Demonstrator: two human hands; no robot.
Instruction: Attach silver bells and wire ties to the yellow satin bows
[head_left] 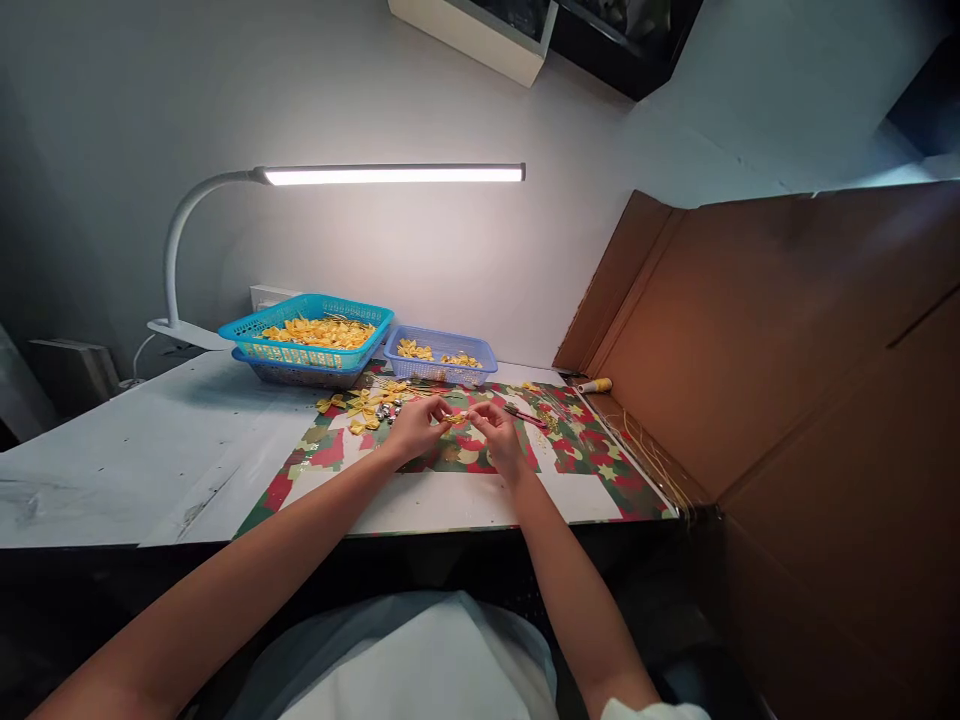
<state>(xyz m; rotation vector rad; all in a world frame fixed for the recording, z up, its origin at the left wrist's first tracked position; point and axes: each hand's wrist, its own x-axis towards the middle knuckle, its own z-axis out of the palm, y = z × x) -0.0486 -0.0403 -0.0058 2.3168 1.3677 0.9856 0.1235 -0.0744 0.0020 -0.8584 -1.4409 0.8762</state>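
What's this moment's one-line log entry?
Left hand: pinching yellow ribbon piece | Right hand: pinching same piece | Beyond: turquoise basket, lilac basket | Above: lit lamp

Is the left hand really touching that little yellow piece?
Touching. The head view shows the left hand pinching one end of the yellow piece between its fingertips, without any visible gap.

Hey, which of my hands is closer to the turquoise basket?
Left. Your left hand is in front of the turquoise basket, off to its right; your right hand is farther right, past the left one.
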